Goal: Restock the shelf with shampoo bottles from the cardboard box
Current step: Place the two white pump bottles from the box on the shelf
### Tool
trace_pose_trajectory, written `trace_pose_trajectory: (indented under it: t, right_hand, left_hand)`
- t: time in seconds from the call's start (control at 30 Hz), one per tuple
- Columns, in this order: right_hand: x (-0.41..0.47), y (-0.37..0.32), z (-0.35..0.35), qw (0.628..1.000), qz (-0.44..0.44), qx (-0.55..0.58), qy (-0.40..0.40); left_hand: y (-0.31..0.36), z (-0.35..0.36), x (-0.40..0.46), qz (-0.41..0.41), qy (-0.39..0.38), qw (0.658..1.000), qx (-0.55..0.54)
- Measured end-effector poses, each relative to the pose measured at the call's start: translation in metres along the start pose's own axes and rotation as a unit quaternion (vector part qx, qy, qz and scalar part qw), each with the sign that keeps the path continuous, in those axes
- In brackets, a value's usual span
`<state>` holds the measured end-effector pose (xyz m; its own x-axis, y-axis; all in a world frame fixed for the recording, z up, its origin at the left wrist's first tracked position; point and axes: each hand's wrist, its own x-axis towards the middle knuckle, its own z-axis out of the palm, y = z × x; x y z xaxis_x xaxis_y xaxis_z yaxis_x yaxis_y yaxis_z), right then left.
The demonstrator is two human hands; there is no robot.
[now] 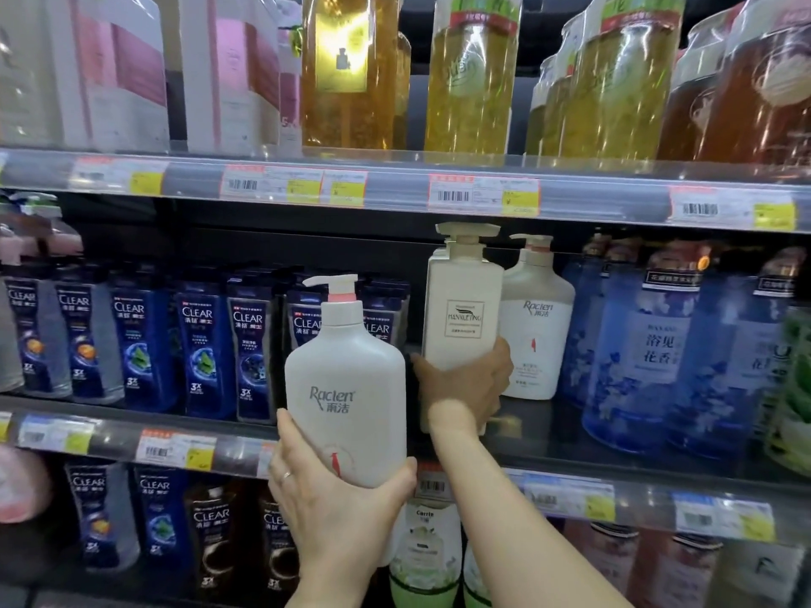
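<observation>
Shop aisle, three shelf levels in view; the middle shelf [109,432] is the working one, with price tags along its front rail. Cardboard box not in view.

Far left of that shelf: a row of dark blue bottles [202,344], packed tight.

Left hand [338,515] holds a white pump bottle [346,388] upright in front of the shelf, off any surface. Palm cups the base, fingers [285,441] wrap its left side, thumb across the lower front. Grip closed on it.

Right hand [465,383] is closed round the lower half of a tall cream bottle [465,309] on the middle shelf; whether its base rests on the shelf cannot be told, the hand covers it. Just right of it stands a matching white bottle [537,326], then big blue bottles [636,357].

Handling, as judged:
- Large, likely full, so heavy for one hand.
- Smooth stiff plastic, probably slippery; wall may flex a little.
- Support from beneath, or grip the broad body low.
- Avoid lifting by the pump head; it could depress or loosen.
- Tall and narrow-based, so tip-prone when slid in.
</observation>
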<state>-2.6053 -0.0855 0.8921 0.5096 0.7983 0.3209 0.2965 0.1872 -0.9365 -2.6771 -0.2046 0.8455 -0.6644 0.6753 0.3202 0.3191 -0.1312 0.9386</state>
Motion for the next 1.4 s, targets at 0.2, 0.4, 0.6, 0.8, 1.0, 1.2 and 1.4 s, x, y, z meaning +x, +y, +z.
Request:
trace_pose_trajectory:
  t: [0.2,0.4,0.6,0.8,1.0,1.2,1.4]
  right_hand:
    - [0.002,0.022,-0.011,0.993,0.043,-0.035,-0.104]
    - [-0.008,0.021,-0.014,0.993,0.035,-0.043,-0.108]
    - [-0.015,0.019,-0.018,0.99,0.023,-0.074,-0.119]
    - [-0.018,0.023,-0.043,0.987,-0.053,-0.022,-0.149]
    - [0.002,0.049,-0.111,0.995,-0.077,0.047,-0.053]
    - [0.022,0.066,-0.159,0.994,-0.109,0.009,-0.022]
    - [0.03,0.075,-0.202,0.985,-0.161,-0.029,-0.049]
  left_hand:
    - [0.001,0.004,0.0,0.011,0.0,1.0,-0.001]
    - [0.008,0.003,-0.007,0.017,-0.01,1.0,-0.012]
    - [0.01,0.004,-0.01,0.002,-0.015,1.0,-0.006]
    - [0.012,0.011,-0.011,0.031,-0.007,0.999,0.0]
    - [0.033,0.031,-0.03,0.039,-0.056,0.997,-0.038]
    - [0.071,0.084,-0.061,0.037,-0.135,0.988,-0.071]
    - [0.088,0.149,-0.064,0.039,-0.121,0.991,-0.03]
